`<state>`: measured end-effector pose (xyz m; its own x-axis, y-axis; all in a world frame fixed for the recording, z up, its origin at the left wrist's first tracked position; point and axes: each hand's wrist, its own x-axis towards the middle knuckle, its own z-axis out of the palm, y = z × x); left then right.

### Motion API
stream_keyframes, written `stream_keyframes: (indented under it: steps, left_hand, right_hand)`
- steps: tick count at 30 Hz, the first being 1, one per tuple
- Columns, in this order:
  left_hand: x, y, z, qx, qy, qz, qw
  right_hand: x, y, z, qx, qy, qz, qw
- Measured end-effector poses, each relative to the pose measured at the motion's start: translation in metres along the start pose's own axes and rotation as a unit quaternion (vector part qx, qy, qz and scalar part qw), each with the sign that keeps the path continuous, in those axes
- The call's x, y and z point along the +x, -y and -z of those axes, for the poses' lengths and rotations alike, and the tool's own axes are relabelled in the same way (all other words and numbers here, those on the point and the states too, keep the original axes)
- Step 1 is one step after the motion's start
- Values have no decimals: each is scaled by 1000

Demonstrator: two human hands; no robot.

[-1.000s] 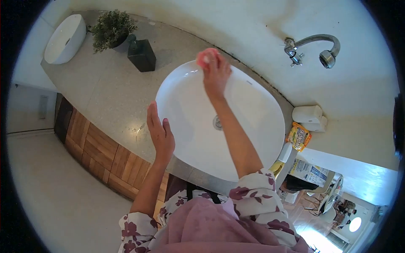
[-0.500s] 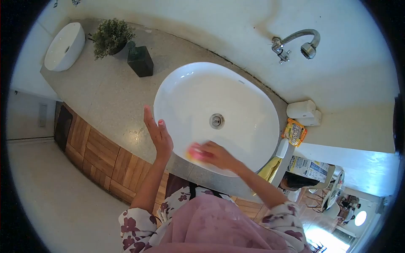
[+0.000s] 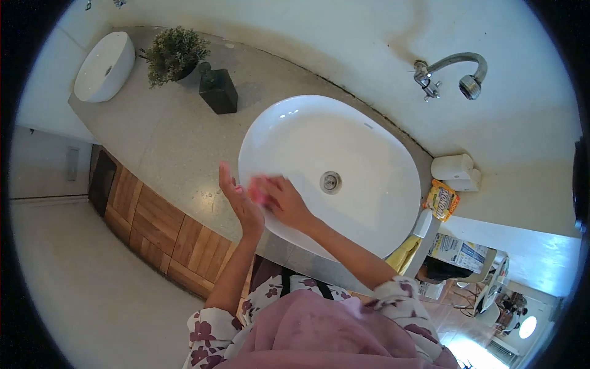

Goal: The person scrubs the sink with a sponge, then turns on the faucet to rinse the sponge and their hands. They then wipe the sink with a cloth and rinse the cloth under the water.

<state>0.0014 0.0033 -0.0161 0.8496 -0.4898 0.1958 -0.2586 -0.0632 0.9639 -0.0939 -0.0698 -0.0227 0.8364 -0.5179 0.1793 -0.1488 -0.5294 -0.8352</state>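
Note:
At the left rim of the white oval sink, my left hand is raised and open, thumb and fingers stretched out. My right hand is closed around a pink sponge, blurred by motion. It is held close against the palm side of my left hand; whether they touch is hard to tell. Under both hands lies the sink's near-left edge. The drain shows in the middle of the basin.
A chrome faucet juts from the wall. To the left stand a dark dispenser, a potted plant and a second basin. An orange packet, white rolls and a yellow cloth lie to the right.
My right hand has moved left with the sponge, from over the basin to beside my left palm. The left hand stays raised and open. The view has shifted slightly.

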Motion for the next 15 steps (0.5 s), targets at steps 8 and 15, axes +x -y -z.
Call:
stream_keyframes:
  steps: [8,15]
  left_hand:
    - [1,4,-2,-31,-6,17,999]
    - [1,4,-2,-32,16,40,999]
  right_hand:
    - [50,-9,-6,-49,-62,-29,996]
    - [-150,-11,121,-75,192,-104,973]
